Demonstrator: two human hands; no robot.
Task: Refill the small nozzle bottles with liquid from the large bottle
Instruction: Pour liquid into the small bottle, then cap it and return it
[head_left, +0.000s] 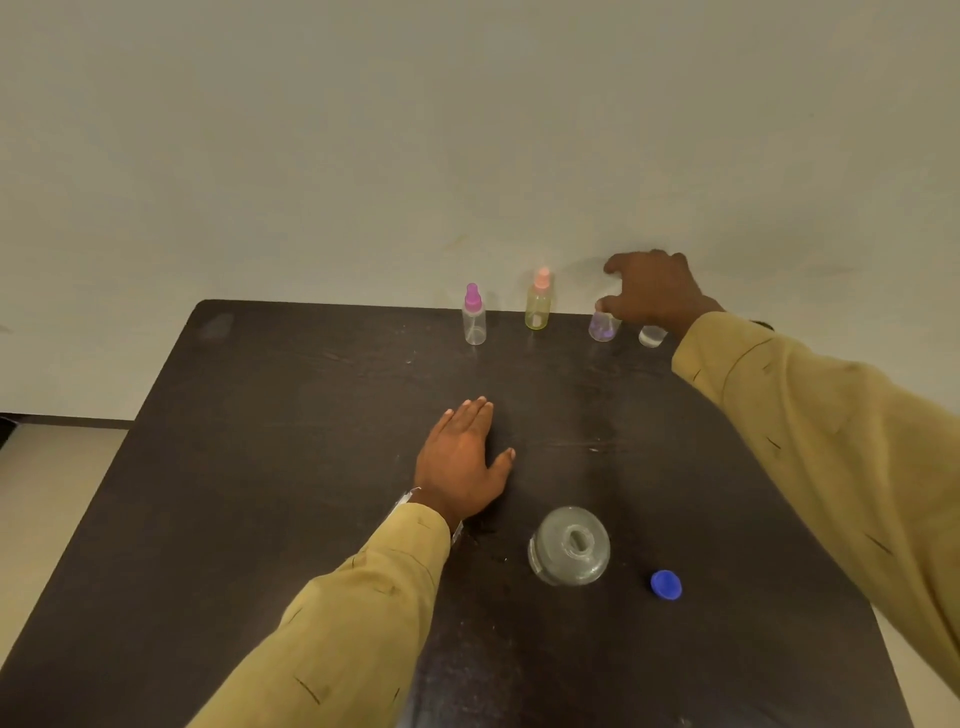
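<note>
Dark table (260, 467) is standing against a pale wall (363, 156). Left hand (460, 462) is lying flat on it, fingers straight, holding nothing. Right hand (652, 291) is reaching over the purple-tinted nozzle bottle (603, 328) at the far edge, fingers half curled and covering its top; blurred, cannot tell whether gripping. Uncapped large bottle (569, 545) is standing near centre, blue cap (666, 584) lying near it

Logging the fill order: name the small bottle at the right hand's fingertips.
The purple-tinted bottle, third from the left: the right hand meets its top, and it alone has a purple body.
</note>
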